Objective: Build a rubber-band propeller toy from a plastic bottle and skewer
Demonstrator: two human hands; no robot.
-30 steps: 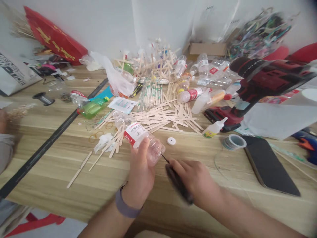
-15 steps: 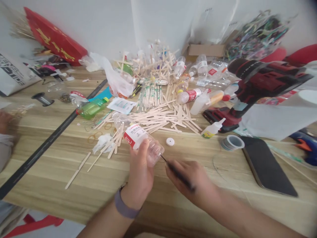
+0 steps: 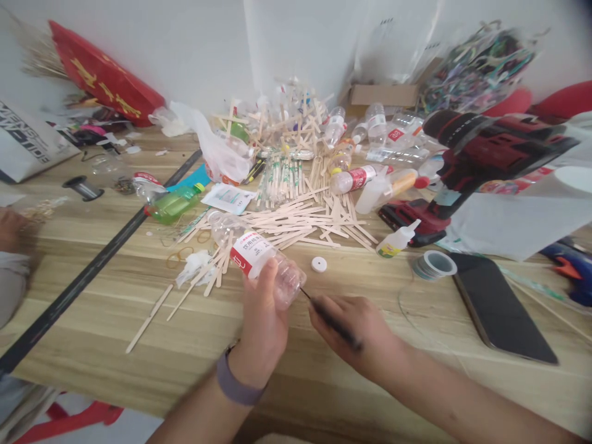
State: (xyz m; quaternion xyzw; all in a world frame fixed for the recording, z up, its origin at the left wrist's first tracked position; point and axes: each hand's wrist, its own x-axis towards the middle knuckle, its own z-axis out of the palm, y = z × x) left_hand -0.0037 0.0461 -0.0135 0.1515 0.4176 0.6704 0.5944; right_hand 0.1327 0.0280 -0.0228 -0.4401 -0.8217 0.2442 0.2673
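My left hand (image 3: 266,317) is wrapped round a clear plastic bottle (image 3: 283,277) with a red and white label, holding it tilted above the table with its base towards my right hand. In my right hand (image 3: 349,327) is a black-handled tool (image 3: 333,317) with a thin dark shaft, like a screwdriver or an awl. The shaft meets the base of the bottle; I cannot tell how deep its tip goes. Just beyond the base, a white bottle cap (image 3: 319,264) with a small dark spot in its middle lies on the table.
Loose wooden sticks (image 3: 296,216) lie beyond the bottle. On the right are a cordless drill (image 3: 457,172), a glue bottle (image 3: 398,240), a roll of tape (image 3: 433,265) and a phone (image 3: 504,308). A green bottle (image 3: 178,203) lies left. Another person's hand (image 3: 12,225) is at the left edge.
The view has shifted very slightly. Both hands keep their hold, and the tool stays against the base of the bottle with hardly any visible movement.
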